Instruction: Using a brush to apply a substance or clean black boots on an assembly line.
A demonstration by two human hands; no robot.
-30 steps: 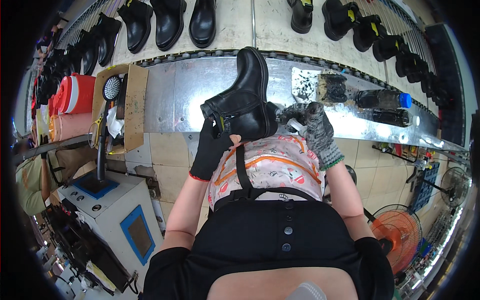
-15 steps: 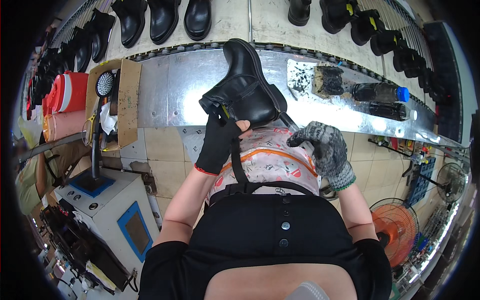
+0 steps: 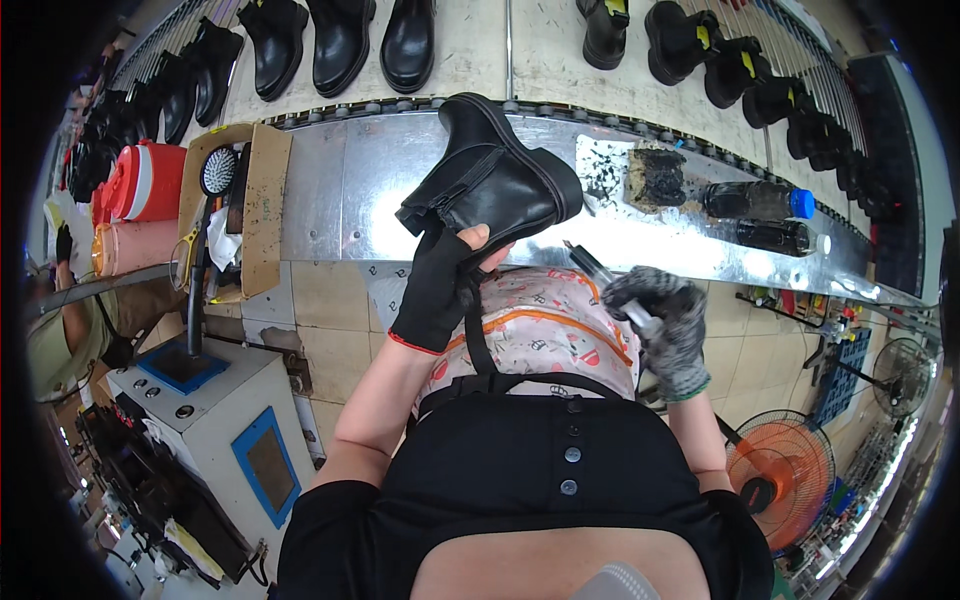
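A black ankle boot [image 3: 495,185] with a side zipper is held up over the metal bench edge, toe pointing away from me and sole to the right. My left hand [image 3: 440,285], in a black fingerless glove, grips it by the shaft opening, thumb on the leather. In my right hand [image 3: 660,315], wearing a grey mottled knit glove, is a slim pen-like tool [image 3: 595,268] with a partly clear barrel and a dark tip. The tip points toward the boot heel and is apart from it. Whether it is a marker or a brush, I cannot tell.
On the metal bench [image 3: 370,200] lie a blackened sponge block [image 3: 656,178] and two bottles of dark liquid [image 3: 745,200]. A cardboard box [image 3: 265,210] with a hairbrush [image 3: 218,172] stands left. Beyond runs a conveyor [image 3: 480,60] with rows of black boots. An orange fan [image 3: 785,470] is at right.
The boot has turned in my left hand, so its zipper side now shows. My right hand has drawn the pen-like tool back from the heel, toward me and to the right.
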